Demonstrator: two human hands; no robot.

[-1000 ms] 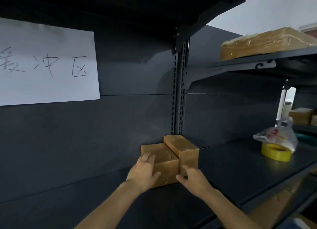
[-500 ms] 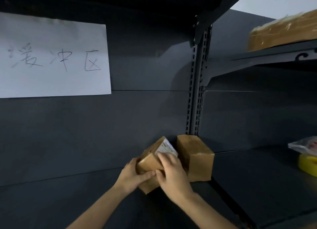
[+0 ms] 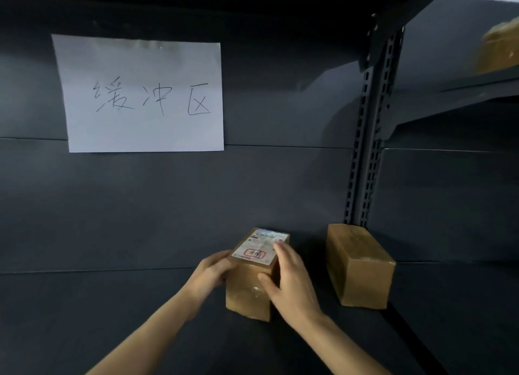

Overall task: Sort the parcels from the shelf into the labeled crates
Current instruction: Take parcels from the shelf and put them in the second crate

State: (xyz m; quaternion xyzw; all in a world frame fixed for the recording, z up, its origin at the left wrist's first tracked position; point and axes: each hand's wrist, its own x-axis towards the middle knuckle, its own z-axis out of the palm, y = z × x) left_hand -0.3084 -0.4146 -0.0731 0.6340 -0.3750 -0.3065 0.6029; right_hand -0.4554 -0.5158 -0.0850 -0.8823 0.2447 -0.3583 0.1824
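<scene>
A small brown cardboard parcel (image 3: 248, 296) stands on the dark shelf board (image 3: 112, 318), its white shipping label with a red stamp facing up. My left hand (image 3: 212, 273) grips its left side. My right hand (image 3: 289, 279) holds its right side, fingers reaching over the label's edge. A second brown parcel (image 3: 359, 265) lies on the shelf to the right, apart from the first, by the slotted upright post.
A white paper sign (image 3: 143, 94) with handwritten characters hangs on the back panel. The slotted upright (image 3: 368, 150) divides this bay from the right one. On a higher right shelf (image 3: 477, 82) a blurred brown parcel (image 3: 500, 49) shows at the frame edge.
Both hands took the left parcel, turned it label up and drew it left, away from the second parcel. The view has shifted left and closer.
</scene>
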